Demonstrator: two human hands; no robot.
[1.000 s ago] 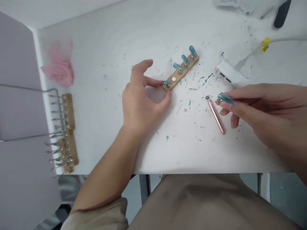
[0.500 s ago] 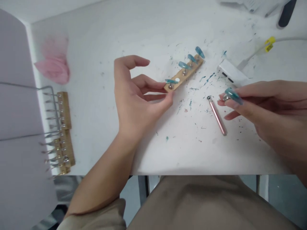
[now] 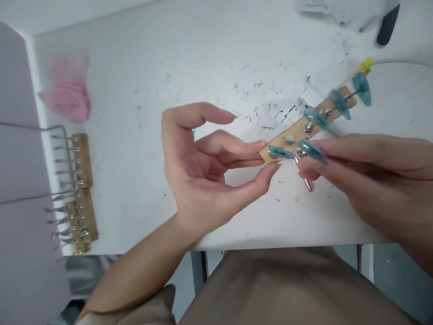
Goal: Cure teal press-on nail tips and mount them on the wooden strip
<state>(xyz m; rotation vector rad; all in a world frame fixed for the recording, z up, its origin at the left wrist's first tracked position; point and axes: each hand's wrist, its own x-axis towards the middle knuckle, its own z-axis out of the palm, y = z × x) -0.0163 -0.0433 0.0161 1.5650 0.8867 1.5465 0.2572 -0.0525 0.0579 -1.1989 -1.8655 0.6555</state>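
My left hand [image 3: 206, 167] pinches the near end of a wooden nail stand [image 3: 299, 131] between thumb and fingers, lifted above the table. Several teal press-on nails [image 3: 316, 118] stand on metal posts along it, with a pale round spot [image 3: 290, 140] bare between two of them. My right hand [image 3: 368, 171] grips another teal press-on nail [image 3: 313, 150] on its metal post, close beside the stand's bare spot. Whether post and stand touch, I cannot tell. Behind them on the table lies a pink metallic pen-like tool [image 3: 308, 184], partly hidden.
Wooden stands with more nails [image 3: 83, 160] line the table's left edge beside a bent metal wire rack [image 3: 66, 135]. A pink fabric flower [image 3: 72, 101] lies at the back left. A white hub [image 3: 308, 97], its yellow-tagged cable [image 3: 366, 66] and a dark file [image 3: 388, 25] are at right.
My left hand has raised the nail stand toward me and to the right. My right hand has brought its nail left, up to the stand. The view has shifted slightly.
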